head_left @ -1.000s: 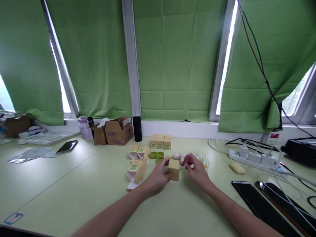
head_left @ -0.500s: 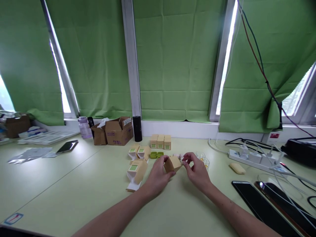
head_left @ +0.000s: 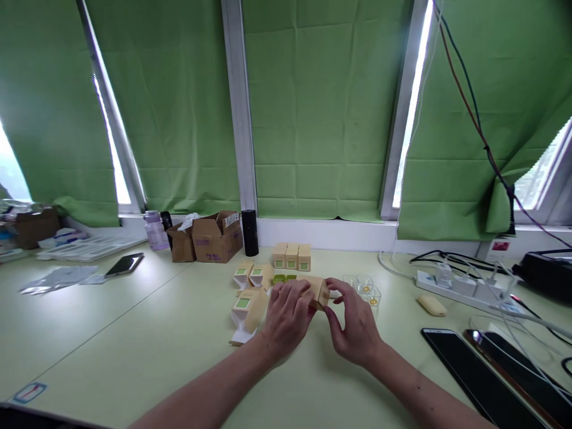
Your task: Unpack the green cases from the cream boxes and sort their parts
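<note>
Between my two hands is a small tan cardboard box (head_left: 318, 290), tilted above the table. My left hand (head_left: 288, 313) is wrapped round its left side. At the right end, the thumb and fingers of my right hand (head_left: 353, 322) pinch its edges. Just left lie several open tan boxes (head_left: 254, 304) with green labels and white flaps folded out. Three closed tan boxes (head_left: 292, 256) stand in a row behind. Small green containers (head_left: 283, 278) are partly hidden behind my left hand. Beyond my right hand sit several clear cups (head_left: 365, 287) with gold-coloured centres.
Brown cartons (head_left: 217, 238), a black cylinder (head_left: 249, 232) and a purple bottle (head_left: 155, 230) line the back left. A phone (head_left: 125, 265) lies left. To the right are a power strip (head_left: 465, 289) with cables, a beige oval object (head_left: 432, 305) and a dark tablet (head_left: 465, 363).
The tan box has turned in my hands. My left hand now covers its left side from above, and my right fingers have spread from a small pinch to grip its right end.
</note>
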`<action>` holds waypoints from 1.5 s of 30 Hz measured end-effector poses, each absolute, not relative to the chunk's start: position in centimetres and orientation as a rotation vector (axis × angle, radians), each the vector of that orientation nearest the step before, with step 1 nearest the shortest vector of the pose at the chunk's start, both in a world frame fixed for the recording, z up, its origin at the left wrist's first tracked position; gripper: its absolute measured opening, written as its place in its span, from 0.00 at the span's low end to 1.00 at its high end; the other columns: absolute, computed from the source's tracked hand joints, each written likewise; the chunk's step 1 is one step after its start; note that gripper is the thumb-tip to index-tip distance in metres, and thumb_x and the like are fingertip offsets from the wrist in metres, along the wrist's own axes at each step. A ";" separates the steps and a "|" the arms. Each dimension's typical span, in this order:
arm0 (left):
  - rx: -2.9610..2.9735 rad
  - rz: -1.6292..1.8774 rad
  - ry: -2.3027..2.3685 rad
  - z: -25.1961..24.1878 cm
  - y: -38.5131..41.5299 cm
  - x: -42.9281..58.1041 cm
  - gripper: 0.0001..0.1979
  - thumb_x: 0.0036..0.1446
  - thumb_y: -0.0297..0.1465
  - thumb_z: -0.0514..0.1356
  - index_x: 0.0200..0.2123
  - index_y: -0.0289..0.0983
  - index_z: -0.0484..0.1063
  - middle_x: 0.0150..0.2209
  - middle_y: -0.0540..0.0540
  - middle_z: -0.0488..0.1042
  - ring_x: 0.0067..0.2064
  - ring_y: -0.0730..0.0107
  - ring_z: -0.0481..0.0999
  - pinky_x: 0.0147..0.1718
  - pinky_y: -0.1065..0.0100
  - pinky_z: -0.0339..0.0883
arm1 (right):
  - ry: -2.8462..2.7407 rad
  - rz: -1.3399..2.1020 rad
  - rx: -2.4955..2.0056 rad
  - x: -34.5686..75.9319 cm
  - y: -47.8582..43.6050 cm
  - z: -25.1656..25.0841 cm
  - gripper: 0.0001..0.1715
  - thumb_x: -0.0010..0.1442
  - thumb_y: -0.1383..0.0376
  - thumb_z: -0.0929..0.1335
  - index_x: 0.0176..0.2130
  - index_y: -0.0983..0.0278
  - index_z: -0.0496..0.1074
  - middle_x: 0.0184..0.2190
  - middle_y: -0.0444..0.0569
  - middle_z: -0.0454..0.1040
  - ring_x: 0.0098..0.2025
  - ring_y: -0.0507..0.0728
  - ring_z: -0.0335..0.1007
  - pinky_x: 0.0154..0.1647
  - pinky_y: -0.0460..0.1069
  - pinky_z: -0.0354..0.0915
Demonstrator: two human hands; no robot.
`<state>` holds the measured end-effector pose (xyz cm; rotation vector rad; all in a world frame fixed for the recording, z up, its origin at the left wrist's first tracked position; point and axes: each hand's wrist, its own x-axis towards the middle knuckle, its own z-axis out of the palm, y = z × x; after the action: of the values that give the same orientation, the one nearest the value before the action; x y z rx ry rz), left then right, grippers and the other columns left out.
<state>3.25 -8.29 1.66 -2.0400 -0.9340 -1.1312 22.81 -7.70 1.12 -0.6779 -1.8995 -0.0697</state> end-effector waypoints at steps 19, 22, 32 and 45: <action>-2.131 -0.985 -0.959 1.3 -8.0 3.7 0.14 0.65 0.27 0.60 0.53 0.39 0.64 0.50 0.38 0.76 0.46 0.53 0.76 0.45 0.52 0.70 | -1.986 -0.190 -0.768 22.1 -7.3 0.4 0.37 0.58 0.73 0.64 0.64 0.63 0.51 0.53 0.62 0.71 0.51 0.67 0.74 0.50 0.64 0.76; -2.219 -1.048 -1.055 1.1 -8.1 4.0 0.18 0.63 0.27 0.61 0.54 0.39 0.63 0.52 0.37 0.74 0.49 0.51 0.75 0.46 0.50 0.72 | -1.974 -0.181 -0.785 22.1 -7.0 0.2 0.34 0.58 0.73 0.64 0.62 0.63 0.52 0.50 0.61 0.71 0.48 0.66 0.74 0.47 0.63 0.76; -2.427 -1.238 -1.226 0.6 -8.0 3.6 0.29 0.58 0.24 0.63 0.61 0.41 0.57 0.54 0.37 0.71 0.55 0.49 0.74 0.51 0.48 0.73 | -1.921 0.123 -0.832 22.8 -6.5 0.8 0.17 0.71 0.68 0.57 0.58 0.61 0.53 0.44 0.55 0.75 0.35 0.59 0.76 0.36 0.54 0.72; -2.529 -1.359 -1.265 0.9 -8.3 4.1 0.20 0.62 0.22 0.58 0.54 0.42 0.60 0.53 0.39 0.71 0.55 0.53 0.72 0.52 0.51 0.72 | -1.648 -0.097 -0.820 24.8 -4.3 1.5 0.20 0.68 0.71 0.59 0.58 0.59 0.63 0.57 0.58 0.70 0.58 0.65 0.68 0.56 0.67 0.70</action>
<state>4.06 -8.33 0.87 -2.5295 -1.2655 -1.3593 24.82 -4.34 1.50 -0.8203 -1.6483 -0.0966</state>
